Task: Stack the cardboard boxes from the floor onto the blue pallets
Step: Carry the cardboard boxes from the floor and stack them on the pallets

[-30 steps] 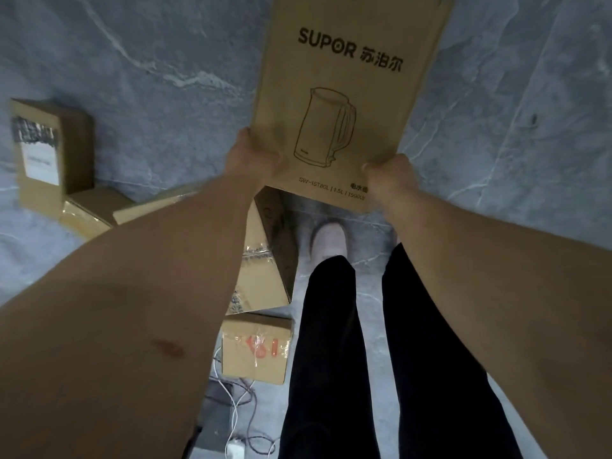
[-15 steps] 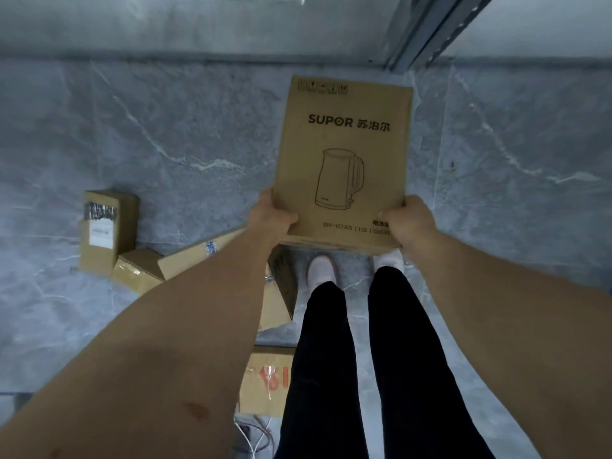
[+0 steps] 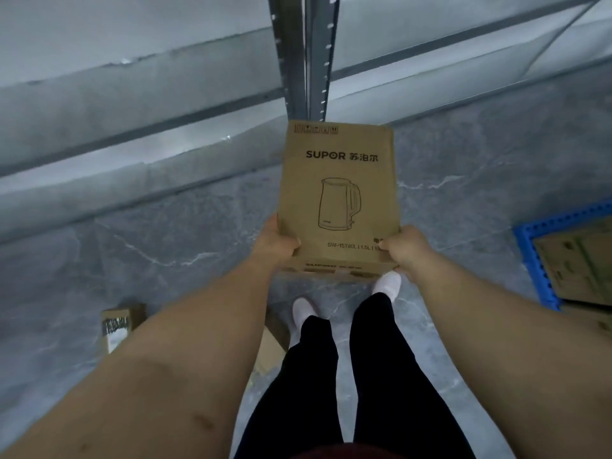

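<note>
Grey marble-look floor [image 3: 139,260] fills the view, with a metal rack upright [image 3: 306,58] rising at the top centre. Both bare forearms reach forward from the bottom corners and meet on the kettle box [image 3: 339,197], held out in front at about waist level, clear of the floor. The left hand [image 3: 273,243] grips the near left corner, thumb on the printed face and fingers wrapped underneath. The right hand [image 3: 402,250] clamps the near right corner the same way, knuckles curled over the edge. Each grip is closed firmly on the cardboard.

The box lies nearly flat, printed face up. Its long axis runs away from the person toward the rack upright, and the SUPOR lettering and kettle drawing read upright from here.

At the right edge, a blue pallet [image 3: 533,260] shows with flat cardboard [image 3: 583,270] on it, well apart from the held box. Down left, a small taped box [image 3: 117,327] stands on the floor. Two pale shoes [image 3: 304,313] sit below the carried box.
</note>
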Tool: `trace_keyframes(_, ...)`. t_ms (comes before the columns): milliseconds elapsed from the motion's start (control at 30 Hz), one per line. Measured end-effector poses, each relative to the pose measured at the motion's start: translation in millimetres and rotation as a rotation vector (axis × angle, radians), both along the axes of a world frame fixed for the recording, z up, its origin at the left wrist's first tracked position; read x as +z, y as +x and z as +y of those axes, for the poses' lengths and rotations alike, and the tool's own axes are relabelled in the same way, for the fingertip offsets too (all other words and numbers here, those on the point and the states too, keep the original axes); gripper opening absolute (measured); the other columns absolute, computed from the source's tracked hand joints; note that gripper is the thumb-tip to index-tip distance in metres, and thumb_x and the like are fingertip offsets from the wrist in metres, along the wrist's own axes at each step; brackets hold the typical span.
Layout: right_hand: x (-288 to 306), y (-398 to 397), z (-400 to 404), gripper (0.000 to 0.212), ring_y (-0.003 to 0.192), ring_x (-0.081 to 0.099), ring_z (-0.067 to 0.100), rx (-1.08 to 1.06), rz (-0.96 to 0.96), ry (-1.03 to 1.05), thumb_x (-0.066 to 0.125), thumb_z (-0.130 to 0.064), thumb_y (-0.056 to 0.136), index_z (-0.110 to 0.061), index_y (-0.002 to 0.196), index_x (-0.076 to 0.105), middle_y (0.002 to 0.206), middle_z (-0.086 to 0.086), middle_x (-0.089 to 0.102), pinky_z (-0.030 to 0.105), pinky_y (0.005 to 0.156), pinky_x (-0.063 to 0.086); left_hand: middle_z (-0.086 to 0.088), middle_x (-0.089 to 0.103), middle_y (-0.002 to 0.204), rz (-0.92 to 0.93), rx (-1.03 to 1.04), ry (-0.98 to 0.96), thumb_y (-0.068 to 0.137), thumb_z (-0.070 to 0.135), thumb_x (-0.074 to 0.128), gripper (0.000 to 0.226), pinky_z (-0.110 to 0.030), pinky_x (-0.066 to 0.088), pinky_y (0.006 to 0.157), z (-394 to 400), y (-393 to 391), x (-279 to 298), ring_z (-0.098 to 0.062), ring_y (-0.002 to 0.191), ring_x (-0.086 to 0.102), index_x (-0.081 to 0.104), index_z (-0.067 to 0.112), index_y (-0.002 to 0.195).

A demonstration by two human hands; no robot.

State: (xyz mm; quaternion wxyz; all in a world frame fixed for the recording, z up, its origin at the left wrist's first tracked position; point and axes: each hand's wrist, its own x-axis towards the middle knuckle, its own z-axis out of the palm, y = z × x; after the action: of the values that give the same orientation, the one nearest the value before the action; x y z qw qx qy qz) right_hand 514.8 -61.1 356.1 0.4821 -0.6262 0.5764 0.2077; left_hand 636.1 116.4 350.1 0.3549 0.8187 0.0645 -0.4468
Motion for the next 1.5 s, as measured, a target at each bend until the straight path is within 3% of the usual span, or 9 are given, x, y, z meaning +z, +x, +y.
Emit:
trace_keyframes(267, 70.9, -64.5, -66.3, 0.028, 0.108, 0.057, 0.035, -0.183, -0.074, -0.122, 0.053, -0.002, 0.088, 0.001, 0.115, 0.056, 0.117, 0.02, 0.06, 0.046, 0.095, 0.047, -0.009, 0.049, 0.135, -0.036, -0.287, -0.052, 0.086, 0.004, 0.058, 0.06, -0.034, 0.039, 0.099, -101.4, -24.9, 75.1, -0.027, 0.121, 0.047, 0.033, 0.014, 0.14)
trace_keyframes(533, 120.1, -145.8, -159.9, 0.031, 0.11, 0.055, 0.035, -0.431, -0.133, -0.267, 0.051, -0.005, 0.088, -0.003, 0.119, 0.054, 0.118, 0.019, 0.06, 0.043, 0.092, 0.048, -0.003, 0.054, 0.124, -0.114, -0.545, -0.167, 0.087, 0.007, 0.057, 0.053, -0.028, 0.04, 0.086, -238.0, -74.8, 127.4, -0.016, 0.098, 0.049, 0.037, 0.02, 0.135)
trace_keyframes(667, 138.4, -186.7, -211.7, 0.029, 0.107, 0.056, 0.031, -0.513, -0.151, -0.318, 0.052, -0.007, 0.088, -0.006, 0.117, 0.055, 0.115, 0.015, 0.061, 0.034, 0.083, 0.047, 0.0, 0.054, 0.114, -0.157, -0.649, -0.203, 0.088, 0.007, 0.056, 0.048, -0.026, 0.039, 0.083, -312.5, -104.7, 152.7, -0.014, 0.093, 0.047, 0.039, 0.018, 0.133)
trace_keyframes(733, 146.1, -206.4, -239.6, 0.03, 0.106, 0.056, 0.03, -0.549, -0.155, -0.338, 0.055, -0.01, 0.088, -0.007, 0.118, 0.052, 0.116, 0.014, 0.059, 0.035, 0.083, 0.047, -0.001, 0.054, 0.12, -0.177, -0.698, -0.212, 0.089, 0.008, 0.056, 0.05, -0.027, 0.039, 0.087, -346.8, -120.1, 162.4, -0.015, 0.097, 0.047, 0.039, 0.018, 0.135)
trace_keyframes(933, 156.0, -250.0, -317.5, 0.033, 0.111, 0.055, 0.032, -0.667, -0.19, -0.377, 0.057, -0.01, 0.089, -0.005, 0.12, 0.051, 0.118, 0.015, 0.06, 0.043, 0.096, 0.046, -0.005, 0.048, 0.137, -0.193, -0.78, -0.221, 0.09, 0.011, 0.056, 0.061, -0.041, 0.038, 0.106, -440.5, -159.2, 174.9, -0.025, 0.122, 0.047, 0.028, 0.021, 0.144)
trace_keyframes(1100, 150.8, -271.0, -374.4, 0.036, 0.113, 0.054, 0.031, -0.752, -0.177, -0.389, 0.053, -0.009, 0.09, -0.007, 0.126, 0.049, 0.123, 0.014, 0.058, 0.042, 0.097, 0.045, -0.003, 0.049, 0.134, -0.197, -0.887, -0.26, 0.089, 0.01, 0.057, 0.054, -0.034, 0.037, 0.101, -519.0, -176.4, 174.7, -0.022, 0.12, 0.047, 0.035, 0.02, 0.138)
trace_keyframes(1267, 151.9, -287.1, -425.9, 0.038, 0.112, 0.055, 0.03, -0.916, -0.182, -0.397, 0.053, -0.006, 0.091, -0.007, 0.128, 0.049, 0.123, 0.013, 0.058, 0.033, 0.085, 0.047, -0.005, 0.044, 0.141, -0.183, -1.001, -0.298, 0.09, 0.01, 0.056, 0.064, -0.028, 0.035, 0.1, -601.0, -189.9, 171.4, -0.024, 0.124, 0.045, 0.025, 0.019, 0.145)
trace_keyframes(1367, 156.1, -302.9, -456.2, 0.045, 0.117, 0.051, 0.03, -0.992, -0.17, -0.398, 0.055, -0.008, 0.091, -0.005, 0.135, 0.043, 0.128, 0.015, 0.054, 0.035, 0.096, 0.044, -0.004, 0.041, 0.144, -0.139, -1.048, -0.336, 0.091, 0.006, 0.054, 0.066, -0.024, 0.033, 0.097, -647.1, -207.3, 173.1, -0.021, 0.126, 0.042, 0.021, 0.018, 0.147)
trace_keyframes(1500, 154.9, -335.1, -494.0, 0.051, 0.121, 0.048, 0.028, -1.105, -0.208, -0.429, 0.051, -0.004, 0.092, -0.007, 0.141, 0.037, 0.133, 0.012, 0.051, 0.034, 0.1, 0.041, -0.004, 0.039, 0.145, -0.152, -1.11, -0.335, 0.09, 0.007, 0.056, 0.066, -0.028, 0.031, 0.104, -704.4, -243.4, 171.8, -0.022, 0.129, 0.041, 0.023, 0.016, 0.146)
